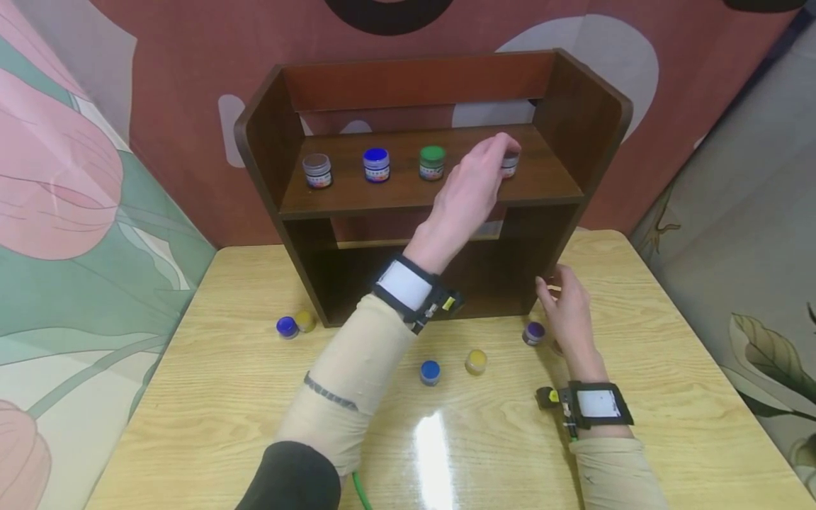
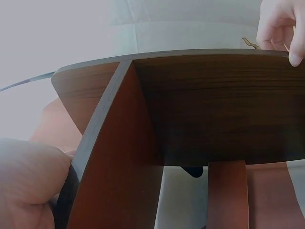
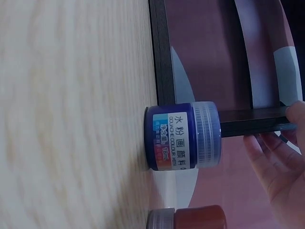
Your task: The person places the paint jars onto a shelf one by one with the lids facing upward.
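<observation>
My left hand (image 1: 468, 185) reaches over the upper board of a dark brown wooden shelf (image 1: 357, 205). Its fingertips pinch a small paint jar (image 1: 509, 167) that stands at the right of that board; the fingers cover much of its lid. A green-lidded jar (image 1: 431, 164), a blue-lidded jar (image 1: 377, 166) and a brown-lidded jar (image 1: 317, 171) line up to its left. Lower down, my right hand (image 1: 569, 312) holds the front edge of the shelf's right side panel (image 2: 228, 95), thumb on one side and fingers on the other. A purple gouache jar (image 3: 171, 138) stands below that hand.
On the wooden table (image 1: 497, 439) are a blue jar (image 1: 430, 372), a yellow jar (image 1: 476, 362) and an orange-brown jar (image 3: 200, 217) near the right wrist. Left of the shelf sit another blue jar (image 1: 287, 327) and yellow jar (image 1: 305, 321). Printed cloth hangs behind.
</observation>
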Demonstrator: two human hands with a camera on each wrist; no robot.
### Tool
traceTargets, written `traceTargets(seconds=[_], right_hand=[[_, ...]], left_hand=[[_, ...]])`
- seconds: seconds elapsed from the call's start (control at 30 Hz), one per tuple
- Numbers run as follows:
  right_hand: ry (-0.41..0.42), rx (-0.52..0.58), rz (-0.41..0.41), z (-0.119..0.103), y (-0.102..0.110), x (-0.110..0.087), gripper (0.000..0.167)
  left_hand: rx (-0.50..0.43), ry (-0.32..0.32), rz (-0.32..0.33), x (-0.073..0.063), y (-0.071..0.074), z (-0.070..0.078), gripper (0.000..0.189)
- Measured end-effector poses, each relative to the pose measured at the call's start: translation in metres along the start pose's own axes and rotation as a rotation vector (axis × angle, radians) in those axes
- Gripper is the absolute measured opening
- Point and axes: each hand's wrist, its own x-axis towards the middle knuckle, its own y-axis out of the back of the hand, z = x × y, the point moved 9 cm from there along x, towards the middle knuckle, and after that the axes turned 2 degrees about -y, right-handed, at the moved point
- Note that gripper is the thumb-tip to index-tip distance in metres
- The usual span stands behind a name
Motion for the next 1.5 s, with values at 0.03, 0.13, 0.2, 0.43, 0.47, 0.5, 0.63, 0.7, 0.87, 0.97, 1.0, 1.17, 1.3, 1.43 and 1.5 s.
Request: traceTargets(seconds=[0.03, 0.13, 0.2, 0.43, 0.47, 0.5, 0.63, 0.7, 0.87, 0.97, 1.0, 1.17, 1.3, 1.43, 1.5], right_hand=[[0.000, -0.002, 0.000, 0.000, 0.000, 0.000, 0.038], [0.000, -0.005, -0.001, 0.000, 0.000, 0.000, 0.038], [0.001, -0.007, -0.002, 0.000, 0.000, -0.001, 0.038], [0.005, 0.000, 0.000, -0.001, -0.001, -0.001, 0.039], [0.006, 0.001, 0.002, -0.001, -0.001, 0.000, 0.038], [0.008, 0.001, 0.004, -0.001, -0.001, 0.000, 0.038], [0.008, 0.003, 0.008, -0.001, 0.000, 0.000, 0.037], [0.005, 0.003, 0.006, -0.001, 0.000, 0.000, 0.037], [-0.003, 0.002, 0.003, 0.000, -0.001, 0.001, 0.038], [0.000, 0.002, 0.007, 0.001, 0.000, 0.001, 0.038], [0.003, 0.003, 0.010, 0.001, 0.000, 0.001, 0.037], [0.002, 0.002, 0.013, 0.000, 0.000, 0.001, 0.037], [0.000, 0.008, 0.013, -0.001, 0.000, 0.002, 0.037], [0.005, 0.020, 0.017, -0.001, 0.001, 0.002, 0.036], [0.006, 0.022, 0.020, -0.002, 0.001, 0.002, 0.035]], left_hand=[[-0.006, 0.005, -0.001, 0.000, 0.000, -0.001, 0.037], [-0.012, 0.022, -0.005, 0.000, -0.001, -0.002, 0.038], [-0.019, 0.036, -0.009, 0.000, -0.002, -0.003, 0.039], [-0.024, 0.065, -0.017, 0.000, -0.002, -0.005, 0.040], [-0.024, 0.066, -0.016, 0.000, -0.002, -0.005, 0.039], [-0.024, 0.067, -0.016, 0.001, -0.002, -0.005, 0.039], [-0.026, 0.072, -0.016, 0.001, -0.002, -0.006, 0.039], [-0.028, 0.072, -0.016, 0.001, -0.002, -0.006, 0.040], [-0.020, 0.056, -0.006, 0.001, -0.002, -0.005, 0.043], [-0.008, 0.030, 0.011, 0.001, -0.001, -0.003, 0.047], [-0.004, 0.021, 0.019, 0.001, 0.000, -0.002, 0.049], [0.036, -0.026, 0.066, -0.002, 0.004, 0.001, 0.051], [0.066, -0.083, 0.120, -0.006, 0.008, 0.005, 0.049], [0.075, -0.140, 0.168, -0.015, 0.013, 0.009, 0.044], [0.074, -0.178, 0.189, -0.022, 0.015, 0.012, 0.041]])
